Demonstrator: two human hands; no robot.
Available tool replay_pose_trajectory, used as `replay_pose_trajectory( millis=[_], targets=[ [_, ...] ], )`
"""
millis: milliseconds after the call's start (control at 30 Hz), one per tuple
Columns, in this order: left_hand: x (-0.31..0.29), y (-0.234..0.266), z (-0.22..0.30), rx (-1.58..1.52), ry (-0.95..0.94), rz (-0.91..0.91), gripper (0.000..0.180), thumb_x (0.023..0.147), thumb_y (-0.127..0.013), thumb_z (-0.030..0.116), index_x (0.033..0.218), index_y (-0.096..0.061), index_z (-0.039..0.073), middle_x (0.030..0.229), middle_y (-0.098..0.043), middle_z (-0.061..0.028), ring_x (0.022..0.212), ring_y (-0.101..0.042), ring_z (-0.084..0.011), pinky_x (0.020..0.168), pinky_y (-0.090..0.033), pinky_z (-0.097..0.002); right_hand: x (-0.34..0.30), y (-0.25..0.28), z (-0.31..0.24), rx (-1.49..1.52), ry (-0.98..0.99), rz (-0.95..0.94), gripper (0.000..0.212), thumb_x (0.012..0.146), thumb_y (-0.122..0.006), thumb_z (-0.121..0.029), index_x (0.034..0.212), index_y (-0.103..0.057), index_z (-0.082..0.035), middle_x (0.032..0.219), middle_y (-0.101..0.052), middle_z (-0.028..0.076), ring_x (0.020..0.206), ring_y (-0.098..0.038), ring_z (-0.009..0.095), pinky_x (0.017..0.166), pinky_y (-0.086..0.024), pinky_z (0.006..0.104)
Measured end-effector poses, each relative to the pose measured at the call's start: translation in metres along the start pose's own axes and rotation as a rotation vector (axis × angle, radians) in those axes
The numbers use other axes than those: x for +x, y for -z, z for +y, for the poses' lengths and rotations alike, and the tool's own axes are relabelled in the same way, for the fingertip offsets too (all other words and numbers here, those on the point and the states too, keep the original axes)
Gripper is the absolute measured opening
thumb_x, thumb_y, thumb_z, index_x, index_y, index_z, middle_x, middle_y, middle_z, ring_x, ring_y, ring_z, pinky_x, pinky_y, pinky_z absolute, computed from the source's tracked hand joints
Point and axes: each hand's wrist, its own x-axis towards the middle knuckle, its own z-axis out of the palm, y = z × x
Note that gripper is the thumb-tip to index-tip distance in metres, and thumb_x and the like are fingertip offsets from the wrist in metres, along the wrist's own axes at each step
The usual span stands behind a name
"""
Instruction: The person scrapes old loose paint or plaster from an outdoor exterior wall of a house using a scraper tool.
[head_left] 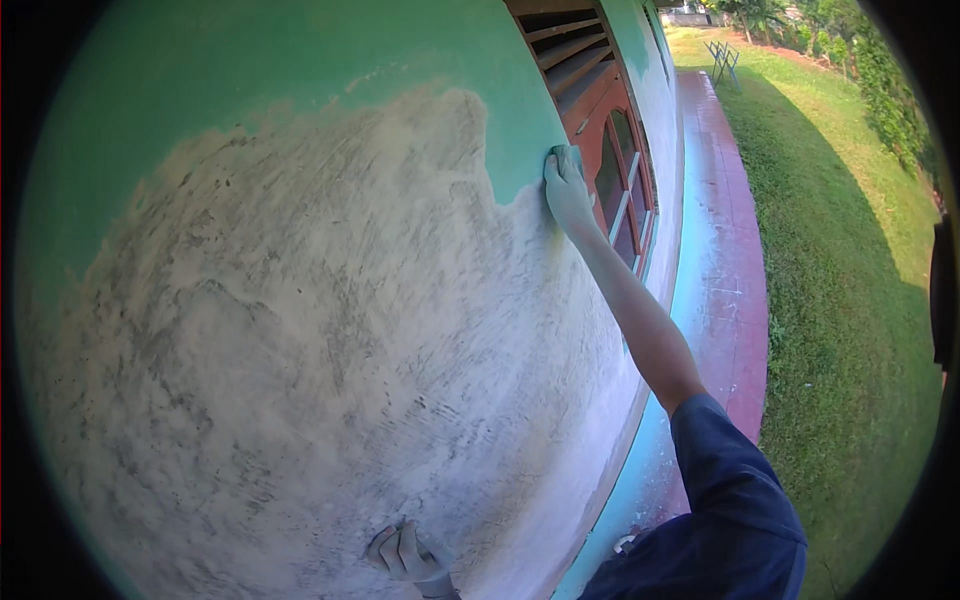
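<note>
A wall [330, 300] fills the left and middle of the view. Its upper part has green paint [300, 55]; below an uneven border the surface is whitish grey, scuffed and streaked. My right hand [568, 200] reaches up with the arm stretched out and presses a small dark greenish pad [567, 156] to the wall, beside the window frame. Whether the pad is sandpaper or a sponge cannot be made out. Low on the bare part, my left hand [410, 554] rests against the wall, its bent fingers slightly apart. Pale dust covers both hands.
A reddish-brown window [620, 170] with panes and slatted vents [565, 45] adjoins the wall at upper right. Along the wall's foot runs a red walkway [725, 240] with a pale dusty band. Grass [830, 330] lies beyond, with a metal rack [722, 63] far off.
</note>
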Motion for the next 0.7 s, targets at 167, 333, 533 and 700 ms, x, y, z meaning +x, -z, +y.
replay_pose_trajectory(
  millis=[167, 333, 533, 700],
  targets=[
    [0.007, 0.005, 0.009, 0.063, 0.004, 0.01, 0.017, 0.086, -0.057, 0.018, 0.08, -0.062, 0.003, 0.075, -0.056, -0.0082, 0.082, -0.053, -0.0285, 0.076, -0.042, -0.0418, -0.093, -0.022, -0.053, -0.031, 0.062, -0.213, 0.06, 0.1, -0.03, -0.044, 0.152, -0.023, -0.015, 0.16, -0.015, 0.008, 0.147, -0.012, 0.033, 0.11, -0.002, 0.0643],
    [0.007, -0.002, 0.005, 0.004, -0.004, 0.053, 0.018, 0.085, -0.056, 0.019, 0.081, -0.063, 0.004, 0.075, -0.056, -0.0066, 0.082, -0.053, -0.0274, 0.075, -0.043, -0.0397, -0.019, -0.004, -0.024, 0.15, -0.102, -0.124, 0.061, 0.101, -0.029, -0.044, 0.152, -0.022, -0.012, 0.159, -0.015, 0.011, 0.148, -0.01, 0.027, 0.108, 0.002, 0.0685],
    [0.006, 0.017, 0.003, 0.04, -0.029, 0.023, 0.015, 0.085, -0.056, 0.018, 0.083, -0.063, 0.005, 0.079, -0.057, -0.0074, 0.085, -0.053, -0.0277, 0.075, -0.043, -0.0388, -0.038, -0.009, -0.062, 0.24, 0.018, -0.118, 0.058, 0.103, -0.026, -0.037, 0.15, -0.021, -0.003, 0.157, -0.017, 0.017, 0.146, -0.01, 0.032, 0.117, -0.008, 0.0489],
    [0.01, 0.003, 0.013, -0.026, 0.031, 0.003, 0.015, 0.085, -0.055, 0.018, 0.085, -0.064, 0.006, 0.081, -0.057, -0.0068, 0.084, -0.054, -0.0277, 0.073, -0.044, -0.0397, -0.019, 0.005, -0.044, 0.342, -0.043, -0.109, 0.055, 0.104, -0.026, -0.035, 0.149, -0.024, -0.005, 0.156, -0.022, 0.017, 0.143, -0.017, 0.038, 0.116, -0.016, 0.0437]
  ],
)
